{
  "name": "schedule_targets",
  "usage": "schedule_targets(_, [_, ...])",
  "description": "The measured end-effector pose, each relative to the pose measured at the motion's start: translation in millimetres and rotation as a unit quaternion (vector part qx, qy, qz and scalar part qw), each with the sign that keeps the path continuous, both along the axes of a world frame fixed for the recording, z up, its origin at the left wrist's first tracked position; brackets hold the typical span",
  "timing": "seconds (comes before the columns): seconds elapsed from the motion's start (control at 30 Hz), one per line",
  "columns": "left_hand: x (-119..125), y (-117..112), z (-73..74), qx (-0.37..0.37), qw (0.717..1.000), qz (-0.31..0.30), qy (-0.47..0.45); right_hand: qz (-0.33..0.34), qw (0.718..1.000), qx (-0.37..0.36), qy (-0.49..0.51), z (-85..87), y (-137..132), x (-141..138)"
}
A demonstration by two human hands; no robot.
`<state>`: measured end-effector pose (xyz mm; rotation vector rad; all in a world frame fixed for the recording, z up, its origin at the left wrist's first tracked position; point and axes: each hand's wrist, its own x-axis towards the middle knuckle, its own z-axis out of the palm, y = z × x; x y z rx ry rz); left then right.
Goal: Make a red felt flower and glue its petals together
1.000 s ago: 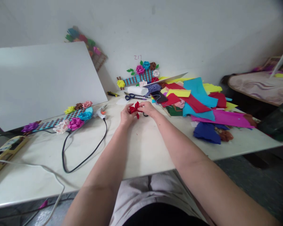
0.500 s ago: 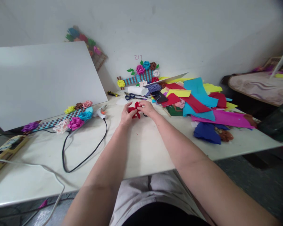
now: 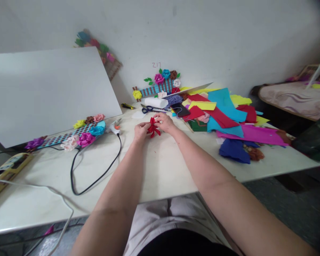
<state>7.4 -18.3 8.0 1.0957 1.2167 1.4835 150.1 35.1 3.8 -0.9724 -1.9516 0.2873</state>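
Head view: red paper piece [image 3: 152, 128] pinched between left hand [image 3: 140, 131] and right hand [image 3: 164, 122].

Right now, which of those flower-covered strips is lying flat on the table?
The left strip, beside the glue gun; the middle strip and the far strip lean against the wall.

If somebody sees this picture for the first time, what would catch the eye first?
First comes the bright heap of coloured sheets on the right side of the table. Next is the small red flower held between the left hand and the right hand in the middle. On the left lies a woven strip with flowers, beside a glue gun.
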Motion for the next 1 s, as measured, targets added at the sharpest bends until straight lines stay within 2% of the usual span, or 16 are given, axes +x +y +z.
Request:
schedule_targets(0.37, [-2.7,6.0,-6.2,-0.018,1.0,-0.009,0.011,0.009,1.0,-0.022,0.001,2.5,-2.0,0.3])
schedule_targets(0.57, [-3.0,6.2,-8.6,0.01,0.999,-0.002,0.031,0.052,0.998,-0.027,0.028,0.7,-0.7,1.8])
schedule_targets(1.0, [-3.6,6.4,-9.9,-0.001,0.999,0.01,0.039,0.127,0.987,-0.074,0.071,3.3,-1.7,1.8])
